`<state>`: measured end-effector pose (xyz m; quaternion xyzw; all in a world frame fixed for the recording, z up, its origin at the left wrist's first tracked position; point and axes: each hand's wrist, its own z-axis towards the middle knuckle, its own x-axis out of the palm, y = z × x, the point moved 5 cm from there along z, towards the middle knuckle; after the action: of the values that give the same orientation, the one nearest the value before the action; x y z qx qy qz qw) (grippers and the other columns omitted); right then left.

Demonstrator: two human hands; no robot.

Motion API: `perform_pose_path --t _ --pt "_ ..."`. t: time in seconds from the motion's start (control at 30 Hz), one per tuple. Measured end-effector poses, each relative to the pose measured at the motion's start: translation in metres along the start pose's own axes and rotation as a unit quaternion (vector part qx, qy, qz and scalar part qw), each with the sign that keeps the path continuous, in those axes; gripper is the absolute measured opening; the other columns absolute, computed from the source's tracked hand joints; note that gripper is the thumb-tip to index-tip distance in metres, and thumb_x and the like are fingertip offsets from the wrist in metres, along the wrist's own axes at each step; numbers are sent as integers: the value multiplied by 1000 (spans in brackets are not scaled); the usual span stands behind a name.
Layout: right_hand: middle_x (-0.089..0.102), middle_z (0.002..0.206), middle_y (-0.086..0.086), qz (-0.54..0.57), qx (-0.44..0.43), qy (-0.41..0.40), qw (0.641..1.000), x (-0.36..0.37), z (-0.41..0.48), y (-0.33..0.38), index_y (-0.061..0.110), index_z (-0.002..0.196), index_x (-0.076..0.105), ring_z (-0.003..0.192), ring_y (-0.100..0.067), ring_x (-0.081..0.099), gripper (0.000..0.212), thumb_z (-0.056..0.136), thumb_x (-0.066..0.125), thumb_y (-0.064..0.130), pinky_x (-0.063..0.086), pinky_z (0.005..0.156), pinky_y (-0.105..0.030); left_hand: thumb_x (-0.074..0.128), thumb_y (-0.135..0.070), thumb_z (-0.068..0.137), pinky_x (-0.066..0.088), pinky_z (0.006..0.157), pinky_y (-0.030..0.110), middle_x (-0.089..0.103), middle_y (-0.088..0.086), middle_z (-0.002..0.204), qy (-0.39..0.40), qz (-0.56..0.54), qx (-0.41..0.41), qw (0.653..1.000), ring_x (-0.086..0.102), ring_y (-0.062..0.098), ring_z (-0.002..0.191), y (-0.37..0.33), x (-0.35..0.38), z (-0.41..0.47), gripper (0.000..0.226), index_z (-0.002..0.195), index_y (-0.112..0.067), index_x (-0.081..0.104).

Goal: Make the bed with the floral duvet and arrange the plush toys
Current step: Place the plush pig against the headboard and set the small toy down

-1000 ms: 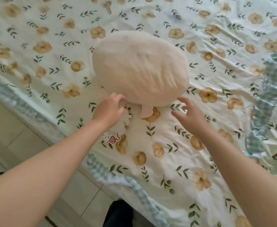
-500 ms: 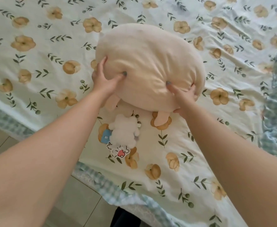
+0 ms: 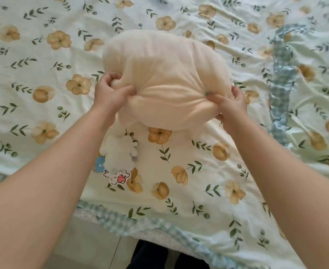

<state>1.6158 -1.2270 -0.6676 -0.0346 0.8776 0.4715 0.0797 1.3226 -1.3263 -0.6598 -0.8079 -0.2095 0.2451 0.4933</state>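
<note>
Both grips are on the large round cream plush toy (image 3: 165, 78). Left grip (image 3: 109, 96): fingers and thumb curled tight round a bunched fold at its near-left edge. Right grip (image 3: 231, 105): pinching the near-right edge, thumb on top, fingers tucked under. The plush sits mid-bed on the pale floral duvet (image 3: 198, 181). Its near edge looks raised; can't tell if the far side is clear of the fabric.

My read: you're mid-placement of toy 1 of 2.

1) Lift it fully clear before you shift it. Dragging would likely rake new creases into the duvet, and the right side by the blue-green gingham trim (image 3: 282, 90) is already rumpled.
2) Your left grip only has a handful of fabric. The soft filling will probably sag and swing, so get fingers underneath like the right for a level carry.
3) The small white fluffy plush toy (image 3: 120, 152) with its heart-print paper tag (image 3: 117, 176) lies on the duvet just beside the cream one's near edge, close to your left wrist — don't sweep it toward the bed edge.
4) Set it down face up, if it has a face; none shows from here.
</note>
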Motion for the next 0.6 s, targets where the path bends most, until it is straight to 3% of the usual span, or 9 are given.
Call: perform_pose_path --t 0.1,0.2,0.27,0.33,0.4,0.5,0.53,0.57,0.6 --pt "61 108 1 -22 11 -29 999 -58 -3 13 22 118 55 93 -21 62 44 79 74 19 59 69 -39 71 -13 67 49 61 26 58 -6 97 29 28 19 999 57 12 82 -27 43 -27 34 94 -26 57" --pt "63 93 -1 -33 -18 -58 998 -102 -9 26 19 97 64 84 -21 59 19 82 69 27 48 62 -30 69 -22 71 50 66 27 61 -7 100 45 41 37 997 59 12 86 -64 75 -47 28 97 -28 61" --pt "63 86 -3 -34 -21 -102 994 -135 -12 39 11 100 67 78 -19 58 28 82 69 32 44 62 -30 69 -27 75 50 65 27 63 -7 95 76 67 28 994 61 12 83 -86 97 -58 27 102 -26 63" --pt "66 94 -6 -21 30 -132 991 -168 -12 49 6 110 66 82 -21 62 44 76 71 34 48 66 -33 68 -33 79 49 60 26 64 -4 91 123 128 4 984 62 14 76 -104 118 -71 29 105 -21 64" --pt "67 92 -5 -14 105 -84 991 -191 -9 51 11 106 67 78 -23 65 46 69 71 37 50 60 -32 66 -34 83 48 61 26 66 1 86 161 178 -26 970 62 17 72 -110 135 -79 20 93 -17 67" --pt "54 65 2 -11 131 -32 991 -220 -10 50 15 88 61 56 -14 49 18 80 61 31 41 46 -23 64 -24 87 52 59 24 65 7 88 197 141 -73 967 62 20 77 -101 163 -83 19 98 -8 64" --pt "56 65 3 -18 125 -20 992 -229 -9 45 15 91 61 60 -13 49 15 85 58 28 43 53 -24 64 -17 88 55 60 23 64 10 95 215 107 -88 967 64 20 81 -95 175 -85 21 105 -6 61" --pt "65 77 4 -36 115 0 993 -234 -6 36 16 104 63 74 -14 55 22 86 57 28 45 66 -26 64 -11 88 57 65 23 63 11 102 230 89 -94 964 64 20 87 -85 186 -84 25 112 -5 58" --pt "67 103 6 -61 103 24 993 -233 -6 23 21 122 60 96 -16 57 36 87 57 31 45 82 -31 62 -6 90 57 73 23 62 10 108 236 90 -92 963 63 19 94 -75 191 -85 30 119 -5 57"
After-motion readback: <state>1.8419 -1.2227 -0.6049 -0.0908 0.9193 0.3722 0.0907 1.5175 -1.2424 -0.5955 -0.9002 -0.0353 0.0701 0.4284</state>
